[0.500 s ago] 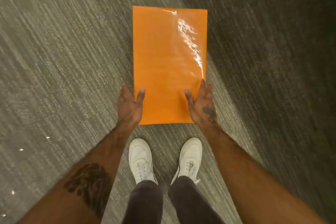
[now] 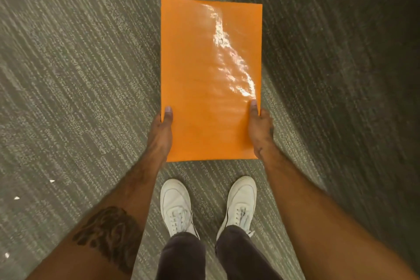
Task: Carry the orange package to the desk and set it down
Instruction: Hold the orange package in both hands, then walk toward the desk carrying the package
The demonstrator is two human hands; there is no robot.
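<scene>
1. The package [image 2: 210, 79] is a flat, glossy orange rectangle, held lengthwise out in front of the person, above the carpet [image 2: 75, 70]; a bright streak of glare runs down its right half.
2. The left hand [image 2: 160, 130] grips the package's left edge near the near corner; its thumb lies on top of the orange face and the fingers are hidden beneath, so the hand is closed around that edge.
3. The right hand [image 2: 261, 129] grips the package's right edge, level with the left hand; its thumb presses along the top by the edge, the fingers tuck under out of sight, closed on the package.
4. Both forearms run back from the package toward the camera; the left forearm carries a dark tattoo [image 2: 109, 234].
5. Just behind the package's near edge, lower in view, stand two white shoes [image 2: 176, 207], toes pointing toward the package; dark trouser legs [image 2: 181, 257] rise from them.
6. Left of the package, well apart, a few small white specks [image 2: 51, 181] lie on the carpet; right of the package the carpet falls into shadow.
</scene>
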